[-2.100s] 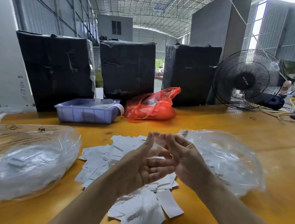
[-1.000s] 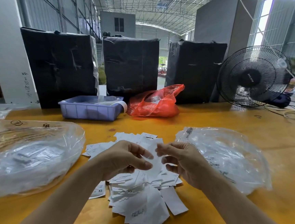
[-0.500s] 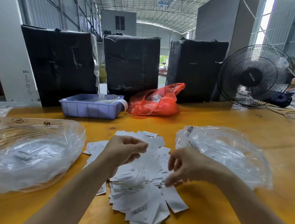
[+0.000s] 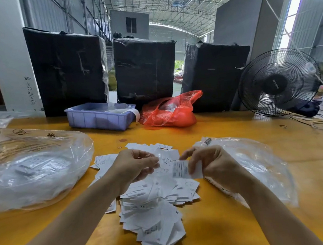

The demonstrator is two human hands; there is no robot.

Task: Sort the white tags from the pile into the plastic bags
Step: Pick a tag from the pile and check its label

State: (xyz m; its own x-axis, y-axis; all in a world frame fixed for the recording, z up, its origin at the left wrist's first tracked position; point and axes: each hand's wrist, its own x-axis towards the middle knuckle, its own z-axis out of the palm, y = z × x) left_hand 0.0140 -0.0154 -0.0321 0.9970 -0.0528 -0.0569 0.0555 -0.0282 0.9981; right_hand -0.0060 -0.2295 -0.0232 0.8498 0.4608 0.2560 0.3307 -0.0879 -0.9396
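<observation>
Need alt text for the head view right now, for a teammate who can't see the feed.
Over a pile of white tags on a yellow table, the right hand pinches a printed tag; the left hand is curled beside it. Clear plastic bags lie at left and right.

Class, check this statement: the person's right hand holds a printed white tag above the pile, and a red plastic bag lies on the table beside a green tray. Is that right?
One detail is wrong: the tray is pale purple-blue, not green. The head view shows it. The rest stands: the right hand holds a printed white tag above the pile, and the red plastic bag lies on the table beside that tray.
</observation>
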